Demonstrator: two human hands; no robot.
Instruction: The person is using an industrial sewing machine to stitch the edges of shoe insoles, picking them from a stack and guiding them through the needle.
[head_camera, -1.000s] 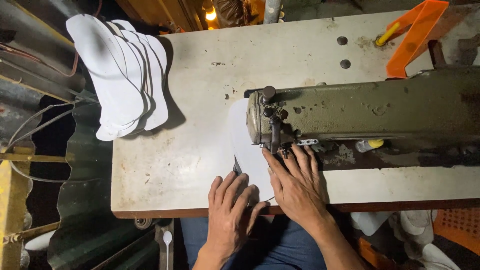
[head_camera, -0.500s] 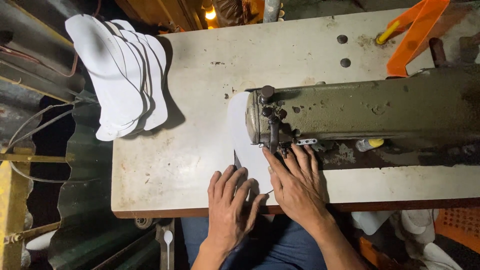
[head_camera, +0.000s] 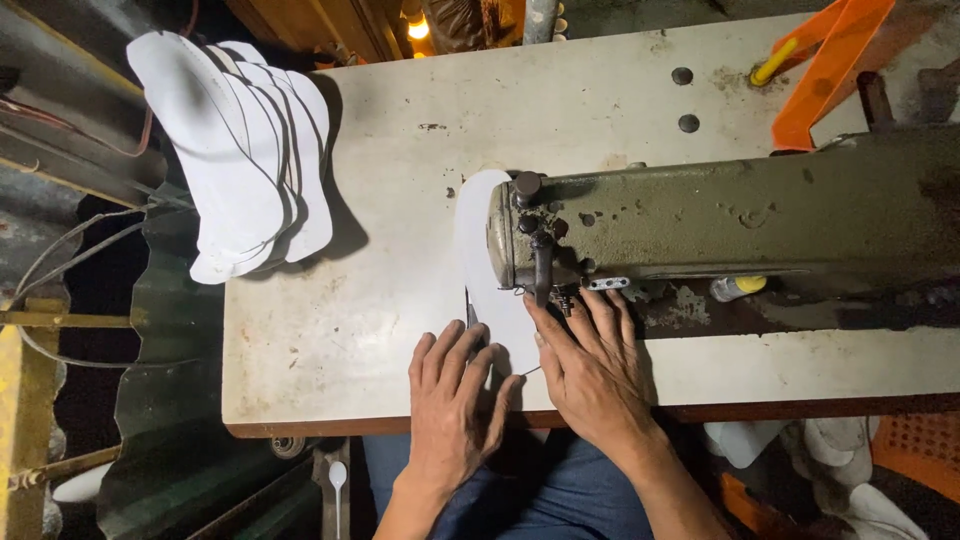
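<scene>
A white sole-shaped piece (head_camera: 484, 262) lies flat on the table under the head of an olive-green sewing machine (head_camera: 720, 220). My left hand (head_camera: 455, 400) presses flat on the near end of the piece, fingers spread. My right hand (head_camera: 592, 365) rests beside it, fingers stretched toward the needle and presser foot (head_camera: 545, 285), also pushing down on the piece. Neither hand grips anything; both lie palm down.
A fanned stack of white sole-shaped pieces (head_camera: 235, 150) overhangs the table's far left corner. The worn white table (head_camera: 360, 330) has an orange plastic object (head_camera: 825, 65) at the far right. Corrugated metal (head_camera: 150, 350) and cables lie left of the table.
The white piece has slid a little farther away under the machine head, and both hands have followed it slightly.
</scene>
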